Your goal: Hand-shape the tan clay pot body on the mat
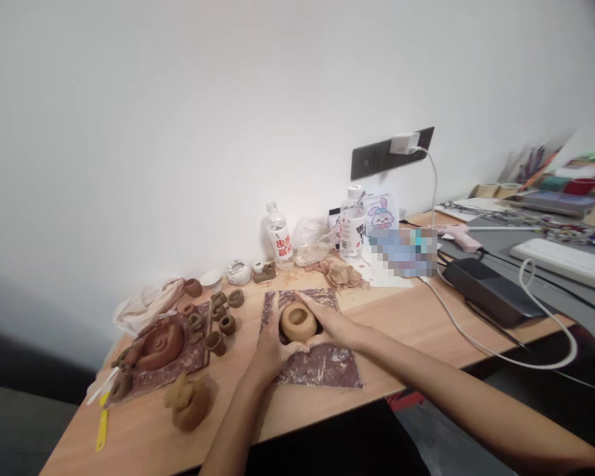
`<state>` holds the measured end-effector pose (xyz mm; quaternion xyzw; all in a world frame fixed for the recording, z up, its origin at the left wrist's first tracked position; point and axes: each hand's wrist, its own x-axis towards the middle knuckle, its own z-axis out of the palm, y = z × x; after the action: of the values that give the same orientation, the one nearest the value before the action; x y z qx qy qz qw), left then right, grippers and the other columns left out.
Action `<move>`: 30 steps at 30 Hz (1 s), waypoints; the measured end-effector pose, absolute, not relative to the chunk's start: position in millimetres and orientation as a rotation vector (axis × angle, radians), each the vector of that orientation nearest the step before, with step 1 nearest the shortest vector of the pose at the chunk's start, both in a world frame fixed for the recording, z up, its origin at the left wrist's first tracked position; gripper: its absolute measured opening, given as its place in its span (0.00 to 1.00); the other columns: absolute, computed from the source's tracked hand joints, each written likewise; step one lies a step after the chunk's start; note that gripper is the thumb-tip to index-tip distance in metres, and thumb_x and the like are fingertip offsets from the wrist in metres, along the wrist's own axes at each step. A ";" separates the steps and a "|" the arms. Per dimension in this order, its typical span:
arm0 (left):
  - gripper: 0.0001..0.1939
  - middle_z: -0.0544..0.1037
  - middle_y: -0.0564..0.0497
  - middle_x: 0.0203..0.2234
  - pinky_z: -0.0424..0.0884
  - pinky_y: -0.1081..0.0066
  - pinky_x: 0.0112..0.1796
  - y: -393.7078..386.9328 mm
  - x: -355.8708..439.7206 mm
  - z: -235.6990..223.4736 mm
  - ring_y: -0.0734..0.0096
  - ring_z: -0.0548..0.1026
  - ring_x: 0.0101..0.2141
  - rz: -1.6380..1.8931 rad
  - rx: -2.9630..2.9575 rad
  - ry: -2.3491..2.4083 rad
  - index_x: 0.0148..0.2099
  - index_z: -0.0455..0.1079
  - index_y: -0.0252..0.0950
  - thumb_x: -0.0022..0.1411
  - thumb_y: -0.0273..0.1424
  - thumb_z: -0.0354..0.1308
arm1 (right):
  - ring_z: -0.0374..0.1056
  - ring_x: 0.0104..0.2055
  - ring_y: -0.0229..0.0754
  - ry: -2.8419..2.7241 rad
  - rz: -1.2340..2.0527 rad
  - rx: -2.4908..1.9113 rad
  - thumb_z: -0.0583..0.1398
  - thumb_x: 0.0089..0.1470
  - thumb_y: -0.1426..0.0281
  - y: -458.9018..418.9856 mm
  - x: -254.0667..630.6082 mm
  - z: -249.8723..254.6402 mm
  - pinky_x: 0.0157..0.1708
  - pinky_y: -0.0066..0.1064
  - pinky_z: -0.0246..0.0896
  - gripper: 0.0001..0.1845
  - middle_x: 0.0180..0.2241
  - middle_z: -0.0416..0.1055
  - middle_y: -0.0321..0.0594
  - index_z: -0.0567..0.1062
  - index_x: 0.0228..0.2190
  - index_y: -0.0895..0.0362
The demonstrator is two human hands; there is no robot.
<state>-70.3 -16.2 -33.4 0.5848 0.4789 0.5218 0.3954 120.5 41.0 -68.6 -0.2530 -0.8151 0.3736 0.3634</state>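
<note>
A round tan clay pot [293, 329] with a hole in its top stands upright on a stained dark red board [322, 370]. My left hand [274, 340] curves around its left side, thumb at the near edge. My right hand [331, 324] cups the right side in the same way, and the two thumbs nearly meet in front. Left of the board are several small dark clay pots [227, 324]. A lumpy tan clay piece [188, 402] sits nearer the table's front edge.
Another board [178, 371] at left carries a reddish clay dish [161, 344]. A yellow tool [102, 426] lies by the left edge. Two plastic bottles [279, 235] stand along the wall. At right are a black box [493, 291], a white cable [476, 340] and a pink glue gun [460, 237].
</note>
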 end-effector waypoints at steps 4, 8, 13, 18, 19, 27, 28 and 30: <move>0.41 0.66 0.41 0.61 0.49 0.49 0.62 -15.7 -73.7 -36.9 0.46 0.57 0.63 1.237 1.697 1.182 0.57 0.67 0.40 0.37 0.26 0.73 | 0.52 0.64 0.58 -2.047 0.963 -0.611 0.72 0.36 0.56 41.3 120.7 -72.7 0.62 0.50 0.46 0.61 0.63 0.54 0.57 0.50 0.65 0.56; 0.40 0.63 0.40 0.63 0.45 0.50 0.63 -19.2 -73.3 -34.6 0.48 0.55 0.64 1.240 1.671 1.143 0.60 0.64 0.39 0.43 0.26 0.70 | 0.51 0.64 0.61 -2.067 0.943 -0.632 0.74 0.30 0.56 37.2 122.4 -70.1 0.62 0.52 0.46 0.65 0.63 0.53 0.60 0.51 0.65 0.58; 0.31 0.70 0.41 0.58 0.47 0.50 0.63 -19.1 -71.7 -33.9 0.47 0.61 0.62 1.214 1.604 1.139 0.56 0.69 0.39 0.47 0.27 0.68 | 0.59 0.60 0.60 -2.133 0.921 -0.635 0.73 0.33 0.55 34.1 123.2 -62.6 0.60 0.49 0.51 0.59 0.59 0.61 0.58 0.56 0.63 0.58; 0.38 0.64 0.39 0.61 0.45 0.52 0.64 -15.9 -72.3 -24.5 0.47 0.57 0.63 1.236 1.672 1.069 0.59 0.65 0.37 0.45 0.28 0.70 | 0.56 0.62 0.58 -2.157 0.974 -0.617 0.73 0.32 0.56 45.5 127.2 -55.1 0.61 0.47 0.50 0.63 0.62 0.57 0.56 0.52 0.64 0.57; 0.39 0.63 0.39 0.62 0.43 0.53 0.64 -15.4 -72.3 -21.3 0.48 0.56 0.64 1.241 1.683 1.045 0.61 0.63 0.37 0.46 0.29 0.70 | 0.55 0.63 0.58 -2.170 0.980 -0.600 0.73 0.31 0.56 48.4 127.8 -51.8 0.61 0.47 0.49 0.63 0.63 0.56 0.55 0.52 0.64 0.57; 0.31 0.68 0.38 0.58 0.36 0.52 0.65 -13.9 -69.6 -10.9 0.44 0.54 0.64 1.291 1.561 1.014 0.52 0.73 0.38 0.44 0.39 0.72 | 0.68 0.53 0.55 -1.987 1.455 -0.453 0.71 0.29 0.50 59.2 125.5 -17.2 0.56 0.44 0.58 0.44 0.50 0.73 0.46 0.74 0.49 0.56; 0.31 0.68 0.38 0.58 0.38 0.53 0.65 -14.2 -69.7 -11.0 0.44 0.55 0.64 1.306 1.602 1.018 0.53 0.73 0.38 0.46 0.41 0.70 | 0.67 0.53 0.53 -1.845 1.557 -0.467 0.69 0.33 0.47 59.5 123.5 -16.9 0.57 0.45 0.56 0.41 0.50 0.73 0.46 0.75 0.47 0.56; 0.31 0.68 0.39 0.59 0.40 0.52 0.65 -14.5 -70.9 -11.7 0.45 0.56 0.64 1.319 1.727 1.039 0.55 0.71 0.39 0.51 0.46 0.66 | 0.69 0.52 0.51 -1.545 1.701 -0.526 0.65 0.39 0.43 60.6 118.4 -21.1 0.58 0.45 0.56 0.36 0.48 0.75 0.47 0.77 0.43 0.56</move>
<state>-70.9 -14.5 -11.7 0.6695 0.4026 0.5112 0.3584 118.4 60.6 -21.1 -0.2063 -0.6056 0.6669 0.3820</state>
